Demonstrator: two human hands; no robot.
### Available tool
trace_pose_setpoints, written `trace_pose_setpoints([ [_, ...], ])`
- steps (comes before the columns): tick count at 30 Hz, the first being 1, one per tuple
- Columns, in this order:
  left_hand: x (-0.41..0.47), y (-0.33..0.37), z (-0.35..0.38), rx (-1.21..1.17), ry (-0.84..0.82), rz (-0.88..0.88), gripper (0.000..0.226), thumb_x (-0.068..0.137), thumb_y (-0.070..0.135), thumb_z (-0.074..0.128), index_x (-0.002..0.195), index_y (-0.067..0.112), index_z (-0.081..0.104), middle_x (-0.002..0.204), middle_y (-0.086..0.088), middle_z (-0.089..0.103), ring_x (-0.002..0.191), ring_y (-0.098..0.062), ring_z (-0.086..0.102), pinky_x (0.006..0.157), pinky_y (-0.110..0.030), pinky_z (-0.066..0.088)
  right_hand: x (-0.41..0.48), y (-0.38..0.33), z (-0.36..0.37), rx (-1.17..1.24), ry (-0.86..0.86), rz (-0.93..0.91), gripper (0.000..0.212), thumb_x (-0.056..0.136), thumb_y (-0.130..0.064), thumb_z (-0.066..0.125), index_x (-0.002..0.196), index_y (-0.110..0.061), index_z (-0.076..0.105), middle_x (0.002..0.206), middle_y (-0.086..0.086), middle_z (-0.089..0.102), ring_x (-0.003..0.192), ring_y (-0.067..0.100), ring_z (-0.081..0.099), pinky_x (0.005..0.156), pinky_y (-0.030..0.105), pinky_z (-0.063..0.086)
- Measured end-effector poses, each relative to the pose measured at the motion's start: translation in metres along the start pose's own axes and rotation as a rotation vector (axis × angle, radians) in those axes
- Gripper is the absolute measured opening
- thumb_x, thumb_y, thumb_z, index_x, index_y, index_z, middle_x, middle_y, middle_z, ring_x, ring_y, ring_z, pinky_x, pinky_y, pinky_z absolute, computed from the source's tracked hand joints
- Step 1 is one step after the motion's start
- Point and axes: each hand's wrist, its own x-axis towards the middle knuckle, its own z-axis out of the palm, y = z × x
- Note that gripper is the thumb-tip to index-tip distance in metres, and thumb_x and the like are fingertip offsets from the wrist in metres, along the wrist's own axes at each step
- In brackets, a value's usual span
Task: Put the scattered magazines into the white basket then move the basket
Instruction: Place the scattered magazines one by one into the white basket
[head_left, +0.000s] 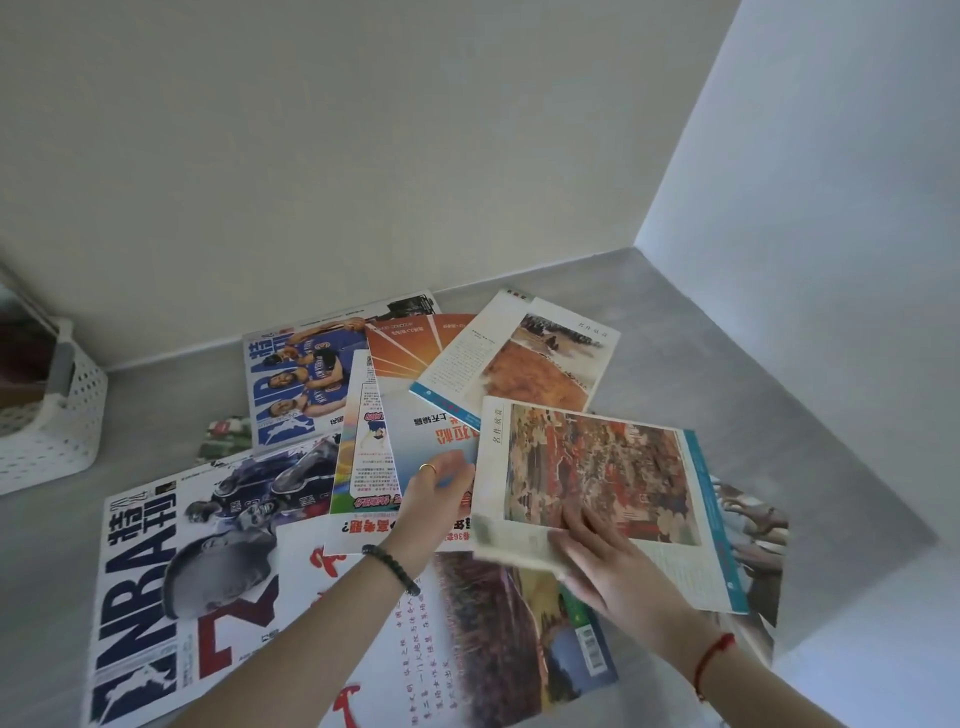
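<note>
Both hands grip one magazine (597, 483): right hand (608, 561) at its near edge, left hand (436, 493) beside it. Others lie around them; the basket (78, 415) far left awaits.

Magazines lie fanned and overlapping across the grey counter (675, 322). Near left is a big NBA issue (156, 587), flat, with a second NBA issue (291, 384) farther back by the wall. An orange cover (410, 343) and a painting cover (530, 358) sit far centre. Near me lies a white cover with red characters (415, 649). At right, another painting cover (597, 478) is tilted up off the pile. The white perforated basket (67, 431) stands far left, upright, apart from the magazines.
</note>
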Motion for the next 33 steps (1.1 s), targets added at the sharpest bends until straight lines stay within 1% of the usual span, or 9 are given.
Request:
trace_pose_setpoints([
  [2,-0.002,0.002,-0.004,-0.042,-0.011,-0.037,0.031,0.091,0.028,0.048,0.119,0.013,0.050,0.118,-0.005,0.056,0.104,-0.019,0.058,0.081,-0.031,0.052,0.003,-0.003,-0.018,0.101,0.052,0.112,0.068,0.089,-0.050,0.005,0.114,-0.011,0.054,0.092,0.000,0.065,0.068,0.002,0.062,0.062,0.005,0.048],
  [5,-0.005,0.010,-0.014,-0.138,-0.045,-0.078,0.029,0.093,0.033,0.043,0.114,0.014,0.050,0.112,-0.005,0.057,0.099,-0.022,0.060,0.081,-0.031,0.050,0.026,-0.001,-0.049,0.288,0.084,0.318,0.034,0.096,-0.028,0.027,0.109,-0.007,0.052,0.074,-0.005,0.053,0.045,-0.004,0.048,0.039,0.011,0.039],
  [9,-0.009,0.033,-0.039,-0.159,-0.063,-0.062,0.025,0.092,0.038,0.041,0.107,0.021,0.050,0.112,-0.002,0.055,0.100,-0.022,0.056,0.089,-0.034,0.045,0.063,-0.019,-0.114,0.735,0.381,0.311,0.022,0.094,-0.010,0.042,0.077,-0.013,0.055,0.062,-0.007,0.049,0.055,0.004,0.047,0.048,0.010,0.036],
  [13,-0.020,0.062,-0.077,-0.126,-0.087,0.038,0.041,0.090,0.044,0.040,0.122,0.021,0.049,0.125,0.003,0.051,0.115,-0.020,0.048,0.100,-0.040,0.037,0.096,-0.063,-0.169,1.191,0.469,0.234,0.022,0.092,-0.016,0.045,0.082,-0.011,0.065,0.077,0.004,0.067,0.076,0.013,0.059,0.071,0.030,0.048],
  [17,-0.040,0.085,-0.140,-0.290,-0.033,0.195,0.035,0.074,0.038,0.055,0.103,0.020,0.061,0.120,-0.004,0.063,0.110,-0.022,0.058,0.096,-0.043,0.045,0.130,-0.114,-0.192,1.444,0.520,0.221,0.025,0.093,-0.023,0.044,0.082,-0.017,0.066,0.074,-0.008,0.073,0.072,0.006,0.067,0.064,0.022,0.057],
  [20,-0.056,0.093,-0.199,-0.358,0.143,0.251,0.027,0.075,0.027,0.059,0.098,0.015,0.064,0.114,-0.010,0.066,0.107,-0.028,0.060,0.096,-0.047,0.045,0.158,-0.156,-0.196,1.422,0.582,0.269,0.027,0.093,-0.024,0.044,0.075,-0.018,0.063,0.070,-0.011,0.072,0.062,-0.003,0.064,0.057,0.014,0.052],
  [27,-0.097,0.107,-0.338,-0.274,0.434,0.372,0.013,0.086,0.021,0.057,0.083,0.027,0.069,0.081,0.008,0.075,0.073,-0.008,0.070,0.058,-0.022,0.054,0.220,-0.263,-0.180,1.023,0.270,0.078,0.019,0.092,-0.012,0.047,0.109,-0.013,0.055,0.117,0.008,0.062,0.099,0.021,0.059,0.088,0.041,0.050],
  [31,-0.116,0.128,-0.411,-0.128,0.598,0.447,0.009,0.087,0.026,0.055,0.088,0.027,0.064,0.094,0.004,0.071,0.084,-0.014,0.067,0.070,-0.028,0.055,0.261,-0.335,-0.191,1.011,0.383,-0.025,0.023,0.088,-0.006,0.052,0.109,-0.006,0.059,0.112,0.012,0.065,0.093,0.025,0.061,0.080,0.047,0.053],
  [33,-0.119,0.140,-0.446,-0.085,0.657,0.490,0.009,0.087,0.024,0.055,0.090,0.023,0.064,0.091,0.005,0.069,0.076,-0.008,0.066,0.057,-0.019,0.054,0.284,-0.367,-0.200,1.057,0.451,-0.025,0.019,0.086,-0.007,0.055,0.104,-0.006,0.063,0.100,0.007,0.067,0.088,0.026,0.064,0.080,0.050,0.054],
])
